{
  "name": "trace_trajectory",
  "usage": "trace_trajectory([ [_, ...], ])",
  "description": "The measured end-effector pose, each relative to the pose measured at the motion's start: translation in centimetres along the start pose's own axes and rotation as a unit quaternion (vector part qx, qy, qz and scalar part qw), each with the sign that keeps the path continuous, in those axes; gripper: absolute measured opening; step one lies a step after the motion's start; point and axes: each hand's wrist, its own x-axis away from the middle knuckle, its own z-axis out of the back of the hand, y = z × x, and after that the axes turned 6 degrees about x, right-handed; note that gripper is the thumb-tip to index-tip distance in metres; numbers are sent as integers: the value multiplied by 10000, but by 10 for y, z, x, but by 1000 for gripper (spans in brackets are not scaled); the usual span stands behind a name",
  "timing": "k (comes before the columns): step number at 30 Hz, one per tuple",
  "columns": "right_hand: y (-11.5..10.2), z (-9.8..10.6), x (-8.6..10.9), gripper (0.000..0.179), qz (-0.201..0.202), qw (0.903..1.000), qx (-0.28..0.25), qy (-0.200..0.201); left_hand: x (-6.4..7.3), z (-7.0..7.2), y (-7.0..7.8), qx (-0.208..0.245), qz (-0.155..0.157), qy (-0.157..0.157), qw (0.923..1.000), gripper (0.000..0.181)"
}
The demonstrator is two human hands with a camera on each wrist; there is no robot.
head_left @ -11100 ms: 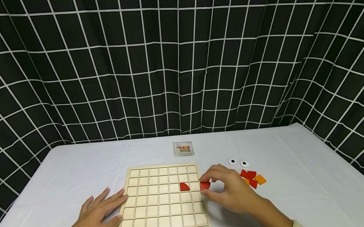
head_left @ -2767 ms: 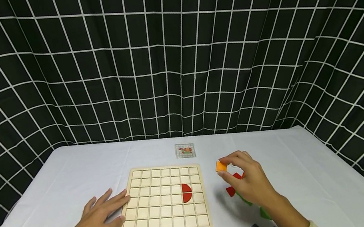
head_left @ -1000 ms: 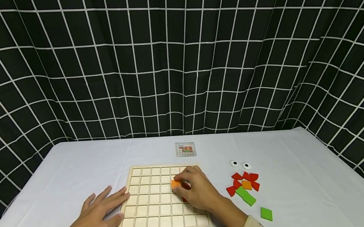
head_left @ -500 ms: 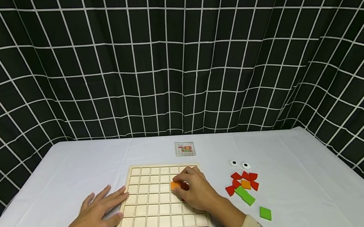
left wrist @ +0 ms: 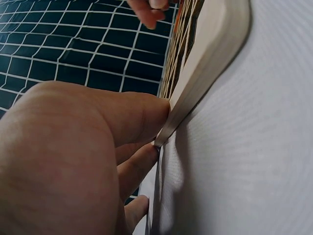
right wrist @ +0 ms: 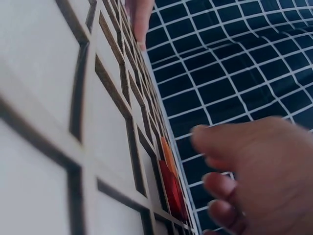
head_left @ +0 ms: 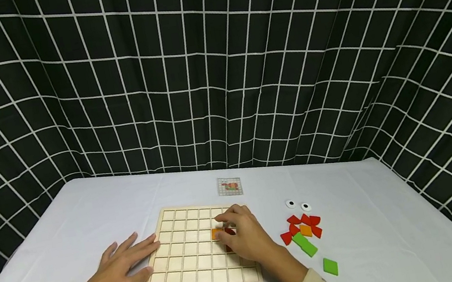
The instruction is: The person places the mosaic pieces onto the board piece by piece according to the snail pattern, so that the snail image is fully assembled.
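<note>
We see the right hand hovering low over the board with thumb and index finger parted, grasping nothing; it has let go of the orange square tile, which lies in a cell just beside two red pieces. The left hand holds nothing either: its fingers are spread, thumb and fingertips resting against the left edge of the wooden grid board. To finish this placement well, we would press the tile lightly at its middle, check that it sits flat within the raised strips, and lift the right hand straight up so the red pieces are not nudged; the left hand's steadying contact seems worth keeping. Just beyond the board lies a small picture card, handy for checking each cell. To the right, loose on the white tablecloth, we find two eye discs, a cluster of red rounded pieces around another orange tile, and green tiles, one of them set apart. Black curtains with a white grid enclose the table at the back and sides.
</note>
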Motion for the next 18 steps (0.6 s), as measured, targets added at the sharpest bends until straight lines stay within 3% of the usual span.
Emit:
trace_trajectory([
  [4, -6, 11, -2, 29, -94, 9997, -208, 101, -1, -1, 0, 10, 19, -13, 10000, 44],
  [10, -15, 38, -2, 30, 99, 9975, -437, 547, -1, -1, 1, -42, -63, 2, 10000, 44],
  [18, -16, 75, 7, 32, 309, 9919, -132, 1226, -1, 0, 1, -35, 5, -15, 10000, 44],
])
